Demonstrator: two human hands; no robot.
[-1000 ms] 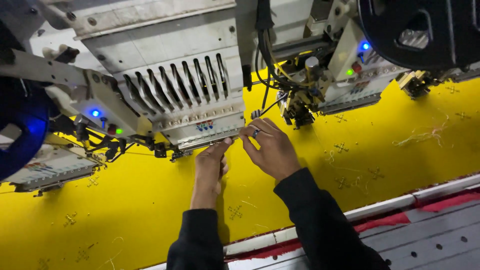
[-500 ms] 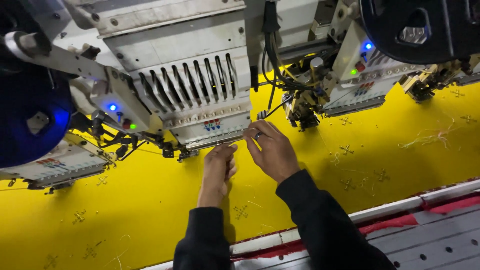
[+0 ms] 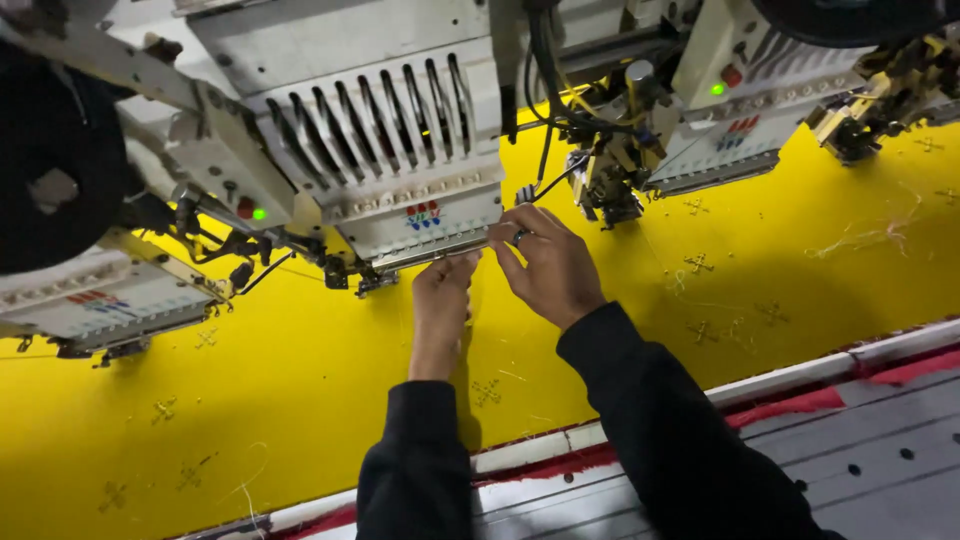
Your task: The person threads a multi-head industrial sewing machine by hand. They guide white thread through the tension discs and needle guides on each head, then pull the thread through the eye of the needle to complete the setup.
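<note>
Left hand [image 3: 443, 300] and right hand [image 3: 548, 265], fingertips pinched together beneath embroidery machine head [image 3: 400, 150], over yellow fabric [image 3: 300, 400]. Thread between fingers too fine to discern. Needles hidden behind head's lower edge. Neighbouring heads cut off at frame edges.

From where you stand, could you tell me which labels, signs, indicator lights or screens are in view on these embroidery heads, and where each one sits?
Small label: middle head front, above the left hand and right hand; red and blue marks on white.
Similar label: right head front, red and blue.
Similar label: left head, red and blue.
Green light: left of the middle head, round.
Green light: right head, below a red button.
No screens or packages.
</note>
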